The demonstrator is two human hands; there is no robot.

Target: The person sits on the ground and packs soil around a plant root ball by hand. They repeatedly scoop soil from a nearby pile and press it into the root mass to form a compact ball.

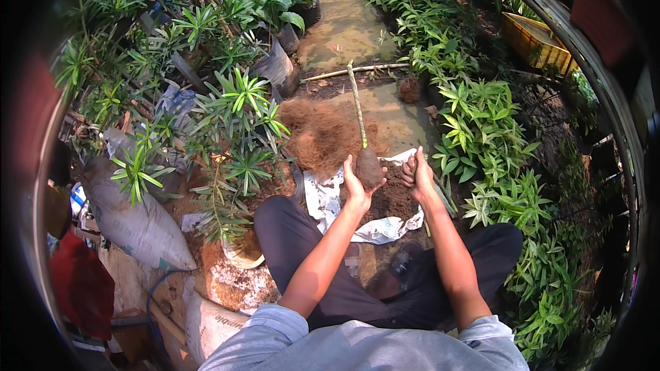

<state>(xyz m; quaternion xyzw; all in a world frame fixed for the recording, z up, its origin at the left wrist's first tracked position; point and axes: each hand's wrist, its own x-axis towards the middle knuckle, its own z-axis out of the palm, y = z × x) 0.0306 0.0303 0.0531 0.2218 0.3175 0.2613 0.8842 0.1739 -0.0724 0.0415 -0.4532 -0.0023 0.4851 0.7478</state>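
Note:
My left hand (355,187) grips a rounded ball of brown soil (369,166) from below. A thin bare green stem (357,106) rises straight up out of that ball. My right hand (418,173) is just to the right of the ball, fingers curled around a clump of dark soil. Beneath both hands a heap of loose soil (393,199) lies on a crumpled white sheet (323,199). Behind the ball a pile of brown coconut fibre (320,134) rests on the ground.
Potted leafy plants (237,113) crowd the left; low green shrubs (485,137) line the right. A wet concrete path (347,24) runs ahead, with a bamboo stick (354,70) across it. Filled grey sacks (134,223) lie at lower left. A yellow crate (536,41) stands far right.

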